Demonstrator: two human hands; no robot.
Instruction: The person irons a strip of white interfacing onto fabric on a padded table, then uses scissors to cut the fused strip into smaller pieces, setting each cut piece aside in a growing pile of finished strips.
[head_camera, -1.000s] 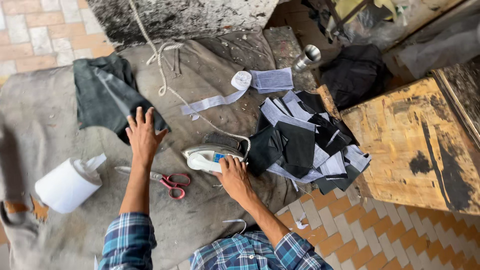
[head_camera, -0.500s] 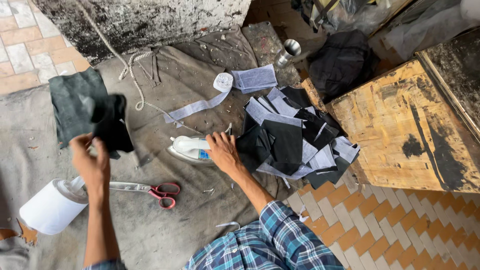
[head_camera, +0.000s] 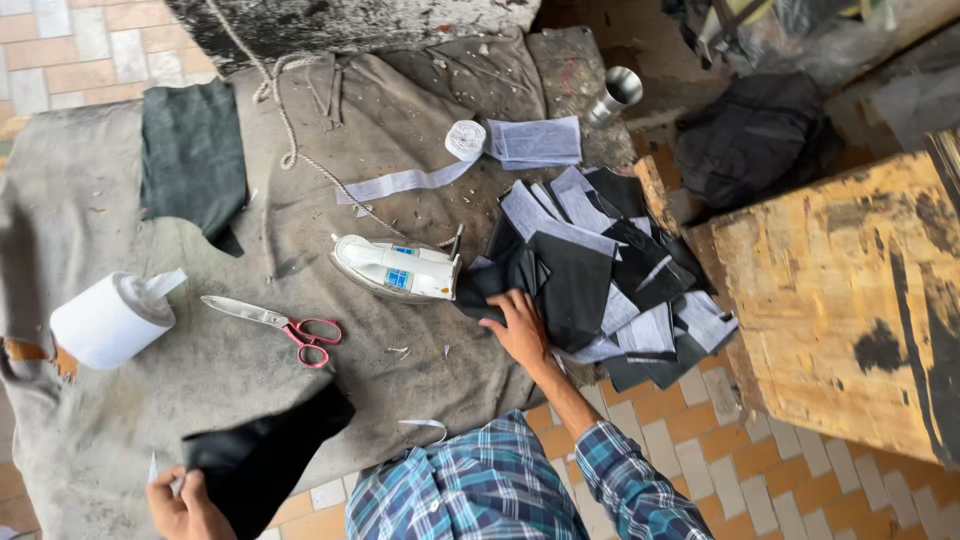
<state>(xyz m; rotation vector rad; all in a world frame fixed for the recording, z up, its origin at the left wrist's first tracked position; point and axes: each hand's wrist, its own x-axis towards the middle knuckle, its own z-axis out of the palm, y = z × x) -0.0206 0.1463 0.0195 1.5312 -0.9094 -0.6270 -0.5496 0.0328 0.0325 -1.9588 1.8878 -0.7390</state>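
Head view, looking down on a grey cloth-covered tabletop. The left hand, at the bottom edge and partly cut off by the frame, is clenched on a piece of black fabric, which it holds near the front edge of the tabletop; the fingers are mostly hidden behind the fabric, and a small white scrap shows beside the hand, too small to identify. The right hand lies with its fingers spread on the near edge of a pile of black and grey fabric pieces; whether it pinches a piece or only presses on the pile cannot be told, since the fingertips merge with the dark cloth. Just to the left of that hand, an electric iron, white, lies on the tabletop, its rear end touching the pile. A pair of red-handled scissors lies farther left, blades closed, apart from both hands. A roll of white material sits at the left, with a loose end standing up. A dark green cloth lies at the rear left, one corner draped. A strip of white tape runs to a small roll beside a folded grey piece. A metal cup stands at the far edge. A worn wooden box at the right is cut off by the frame.
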